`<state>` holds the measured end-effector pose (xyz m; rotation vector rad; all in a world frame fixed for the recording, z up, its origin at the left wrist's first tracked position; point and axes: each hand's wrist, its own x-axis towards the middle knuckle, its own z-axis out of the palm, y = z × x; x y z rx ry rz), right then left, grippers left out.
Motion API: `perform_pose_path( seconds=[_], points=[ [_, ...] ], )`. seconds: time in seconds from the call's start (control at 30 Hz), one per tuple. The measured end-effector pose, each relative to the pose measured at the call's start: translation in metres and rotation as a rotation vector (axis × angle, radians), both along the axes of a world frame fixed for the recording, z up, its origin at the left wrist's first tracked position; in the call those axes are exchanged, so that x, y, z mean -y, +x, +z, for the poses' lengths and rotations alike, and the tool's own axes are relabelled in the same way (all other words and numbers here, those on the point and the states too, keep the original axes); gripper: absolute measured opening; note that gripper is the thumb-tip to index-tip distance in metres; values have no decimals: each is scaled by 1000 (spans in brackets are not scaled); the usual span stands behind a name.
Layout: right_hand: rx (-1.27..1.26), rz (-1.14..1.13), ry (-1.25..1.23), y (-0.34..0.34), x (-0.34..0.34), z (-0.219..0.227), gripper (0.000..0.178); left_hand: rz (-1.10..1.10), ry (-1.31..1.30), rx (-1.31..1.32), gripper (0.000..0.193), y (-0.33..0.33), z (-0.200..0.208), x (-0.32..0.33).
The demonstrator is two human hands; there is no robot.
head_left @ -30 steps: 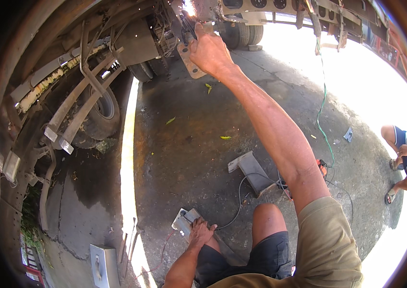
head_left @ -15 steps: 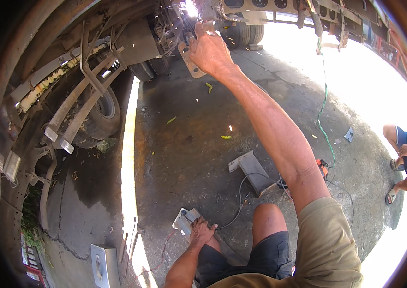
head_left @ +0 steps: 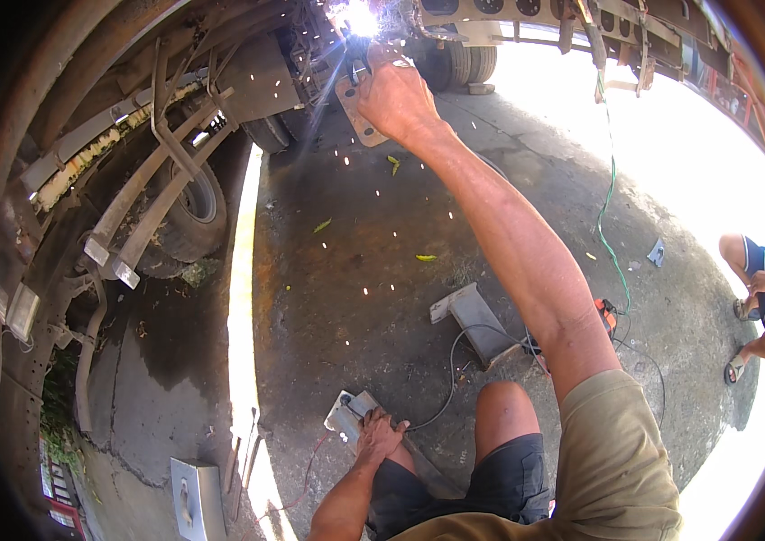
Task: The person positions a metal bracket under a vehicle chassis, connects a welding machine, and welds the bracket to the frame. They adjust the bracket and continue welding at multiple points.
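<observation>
My right arm stretches up and forward, and my right hand [head_left: 396, 101] is closed on what appears to be a welding electrode holder [head_left: 358, 67], mostly hidden by the fingers. Just beyond the fingertips burns a bright arc [head_left: 362, 20] under the vehicle frame, throwing sparks downward. Beside and behind this hand is a metal plate with holes [head_left: 346, 94]. Low down, my left hand [head_left: 381, 436] lies by my left knee, fingers spread over a grey metal piece with holes [head_left: 341, 420]. A grey cable [head_left: 451, 383] runs to that spot; its end is hidden.
Truck undercarriage [head_left: 265, 77] spans the top, with steel bars [head_left: 143, 203] and a wheel [head_left: 200, 200] at left. An angled metal bracket [head_left: 480, 329] lies on the concrete. A silver box [head_left: 195, 500] stands lower left. A green cord [head_left: 612, 185] hangs at right; another person [head_left: 761, 293] crouches there.
The arc has grown much brighter and more sparks fall below it. Both my hands stay in nearly the same places.
</observation>
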<state>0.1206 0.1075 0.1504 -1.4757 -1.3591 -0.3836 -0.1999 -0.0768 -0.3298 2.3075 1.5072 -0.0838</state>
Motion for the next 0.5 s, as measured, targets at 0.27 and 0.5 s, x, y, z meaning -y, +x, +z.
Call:
perform_pose_path(
  seconds=[0.27,0.5],
  points=[
    [-33,26,-38,2,0,1,59,-4,-5,18,61,0,-2,-1],
    [-11,24,-46,-3,8,5,57,-9,-7,-4,60,-2,-2,-1]
  ],
)
